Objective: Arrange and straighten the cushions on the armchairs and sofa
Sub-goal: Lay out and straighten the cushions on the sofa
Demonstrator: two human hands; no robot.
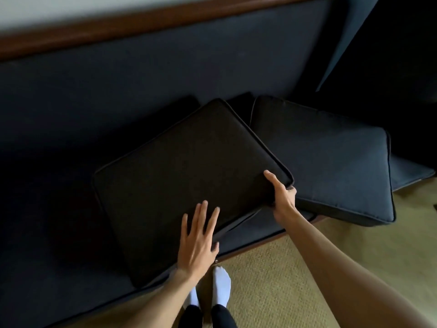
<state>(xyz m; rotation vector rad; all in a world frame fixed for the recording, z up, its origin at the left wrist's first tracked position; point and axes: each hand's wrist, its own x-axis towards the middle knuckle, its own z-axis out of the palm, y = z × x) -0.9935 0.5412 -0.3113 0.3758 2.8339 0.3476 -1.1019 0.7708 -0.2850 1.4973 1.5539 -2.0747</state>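
A dark square cushion [184,171] lies askew on the seat of the dark blue sofa [71,233], turned like a diamond. My left hand [198,240] rests flat on its near corner, fingers straight and spread. My right hand [282,192] grips the cushion's right corner, thumb on top and fingers curled under the edge. A second dark blue cushion [331,157] lies to the right, partly tucked under the first and overhanging the sofa's front edge.
The sofa's backrest [142,79] has a brown wooden top rail [165,17] against a pale wall. Another upholstered piece [402,55] stands at the far right. Tan carpet [283,280] lies in front, with my white-socked feet [221,285] close to the sofa's edge.
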